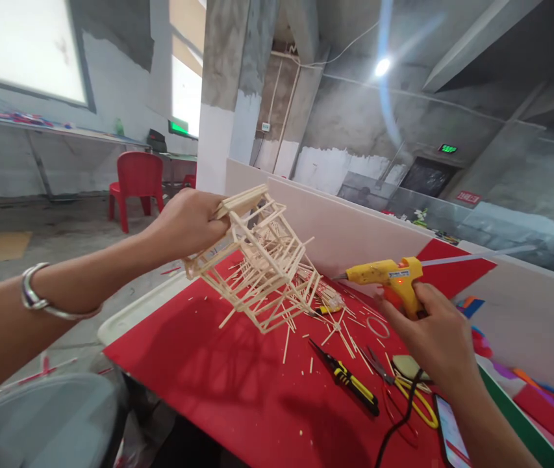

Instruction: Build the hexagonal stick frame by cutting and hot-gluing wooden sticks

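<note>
Two hands, both busy: L hand [193, 218] is closed on the top edge of a stick frame [277, 266], holding it tilted, up off the red tabletop [218, 403]; R hand [435, 331] is wrapped round the handle of a yellow glue gun [384, 274], nozzle pointing twd the frame but well apart from it, so no glue is going on rn; frame hangs to the R of & below the L grip; done, as far as shown: long bars & crosspieces make an open 3D lattice that holds together in one hand; left, prob.: more bracing, b/c some ends jut out & plenty of loose sticks [338, 326] lie btwn the two grips, lower down; looks past halfway, tho that's a guess; can't tell which joints are glued; black-yellow pliers [349, 380] & yellow-handled scissors [388, 377] lie below-L of the R grip, unheld; phone [449, 426] sits just beside the R forearm.
</note>
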